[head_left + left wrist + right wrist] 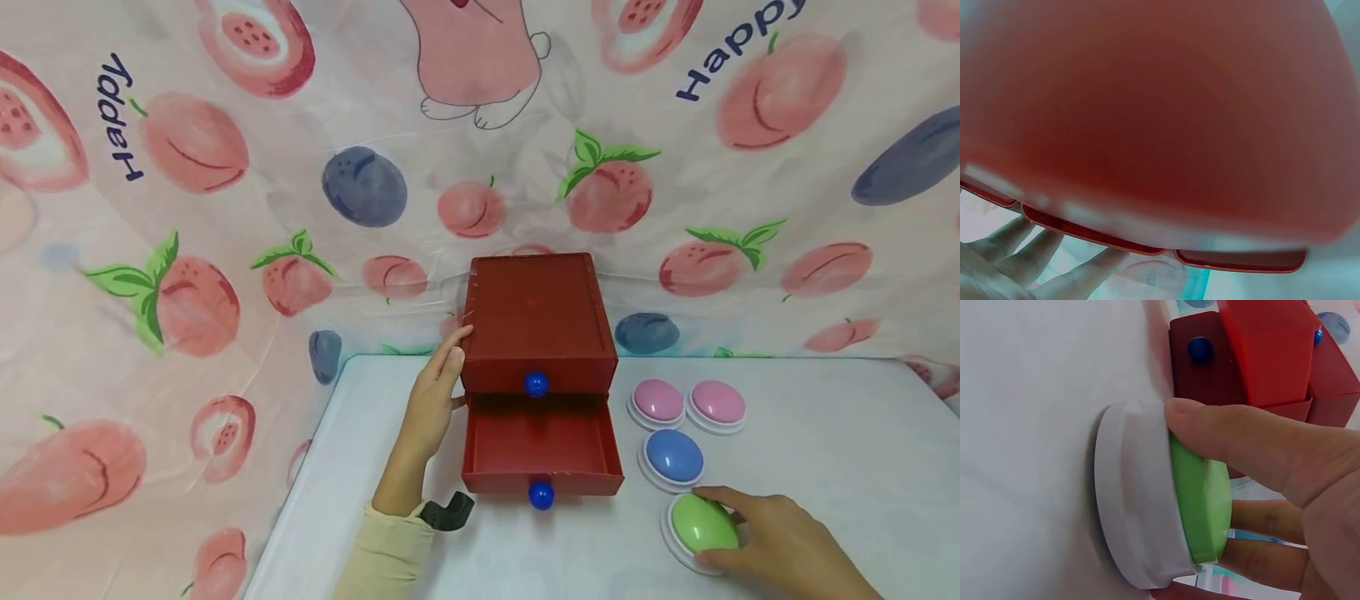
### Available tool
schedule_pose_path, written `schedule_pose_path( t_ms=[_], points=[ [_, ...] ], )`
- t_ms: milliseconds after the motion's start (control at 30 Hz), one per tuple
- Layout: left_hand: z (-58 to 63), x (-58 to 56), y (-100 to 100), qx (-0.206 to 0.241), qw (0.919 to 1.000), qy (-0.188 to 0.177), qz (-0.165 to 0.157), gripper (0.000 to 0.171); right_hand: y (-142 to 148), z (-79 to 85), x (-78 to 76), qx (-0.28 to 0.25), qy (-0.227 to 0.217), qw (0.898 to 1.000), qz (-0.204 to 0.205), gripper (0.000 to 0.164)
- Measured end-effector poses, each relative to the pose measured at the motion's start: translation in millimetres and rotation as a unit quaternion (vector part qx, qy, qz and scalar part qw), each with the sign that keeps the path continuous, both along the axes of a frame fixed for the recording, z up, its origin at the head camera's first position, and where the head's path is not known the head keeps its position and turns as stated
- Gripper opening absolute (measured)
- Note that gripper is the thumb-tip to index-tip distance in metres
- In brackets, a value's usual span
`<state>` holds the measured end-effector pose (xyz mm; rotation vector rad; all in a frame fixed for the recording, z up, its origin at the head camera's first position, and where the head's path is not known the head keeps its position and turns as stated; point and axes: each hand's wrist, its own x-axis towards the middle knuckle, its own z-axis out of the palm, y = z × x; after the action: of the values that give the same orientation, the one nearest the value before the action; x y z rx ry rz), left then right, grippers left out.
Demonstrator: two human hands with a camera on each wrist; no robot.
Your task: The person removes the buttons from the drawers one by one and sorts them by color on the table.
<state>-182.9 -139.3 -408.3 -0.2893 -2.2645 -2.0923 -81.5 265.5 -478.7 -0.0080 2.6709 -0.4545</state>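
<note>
A red two-drawer box (532,308) stands against the back cloth, its lower drawer (577,485) pulled out and its upper one closed. My left hand (429,400) rests along the box's left side, fingers extended; in the left wrist view the fingertips touch the slotted red wall (1097,237). At the front right, my right hand (780,537) grips a round push button with a green dome (701,521) and white base. The right wrist view shows the thumb (1210,425) over one edge of the button's white base (1141,494) and the other fingers around the far side.
Right of the box, a blue-domed button (675,456) sits just behind the green one, with two pink-domed buttons (657,401) farther back. Blue ball knobs (542,496) stick out from the drawer fronts. Fruit-printed cloth (360,187) hangs behind the white table (840,467) and at its left.
</note>
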Motion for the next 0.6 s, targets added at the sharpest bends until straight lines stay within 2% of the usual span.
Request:
schedule_pose_path(
  t_ms=[200, 600],
  points=[
    [-1.4, 0.9, -0.3, -0.001, 1.0, -0.001, 0.0, 0.043, 0.6, -3.2, 0.9, -0.001, 0.0, 1.0, -0.004, 0.103],
    [-1.2, -0.3, -0.3, -0.008, 1.0, 0.004, 0.0, 0.044, 1.8, -2.1, -1.8, -0.009, 0.052, 0.999, 0.013, 0.097]
  ],
)
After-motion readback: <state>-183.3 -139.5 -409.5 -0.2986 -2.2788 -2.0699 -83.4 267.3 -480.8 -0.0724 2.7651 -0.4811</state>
